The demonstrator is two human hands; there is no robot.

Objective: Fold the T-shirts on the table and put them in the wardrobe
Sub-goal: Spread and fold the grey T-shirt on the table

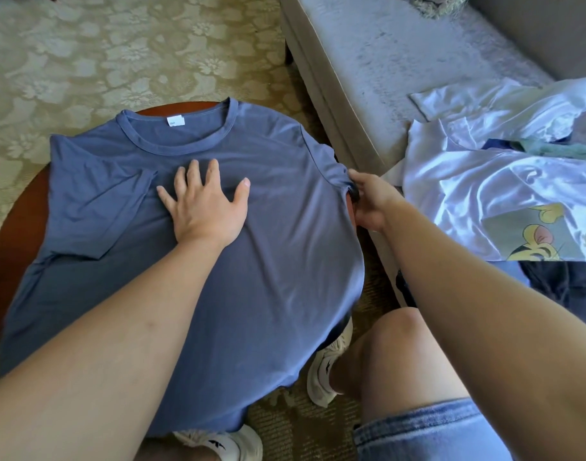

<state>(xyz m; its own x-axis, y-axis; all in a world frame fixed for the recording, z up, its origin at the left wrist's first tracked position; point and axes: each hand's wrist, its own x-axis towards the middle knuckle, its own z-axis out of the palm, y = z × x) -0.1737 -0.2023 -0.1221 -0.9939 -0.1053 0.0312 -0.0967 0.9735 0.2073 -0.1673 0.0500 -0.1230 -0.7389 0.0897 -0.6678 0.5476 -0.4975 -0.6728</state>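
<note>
The blue T-shirt [185,261] is spread on the round table [20,227]; it is pressed flat by the left hand [205,207], fingers straight and splayed; its sleeve [331,168], pinched by the curled right hand [371,202], is best folded inward with the cloth kept taut.

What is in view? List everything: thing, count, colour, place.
blue T-shirt: one, blue, spread flat over the table.
table: one, round, reddish-brown, under the shirt.
white clothes: count unclear, white, one cartoon-printed, heaped on the sofa.
dark garment: one, navy, on the sofa.
sofa: one, grey-beige, right.
carpet: one, beige floral, floor.
shoes: two, white, below the table.
shorts: one, blue denim, bottom right.
left hand: one, flat on the shirt's chest.
right hand: one, gripping the shirt's sleeve.
</note>
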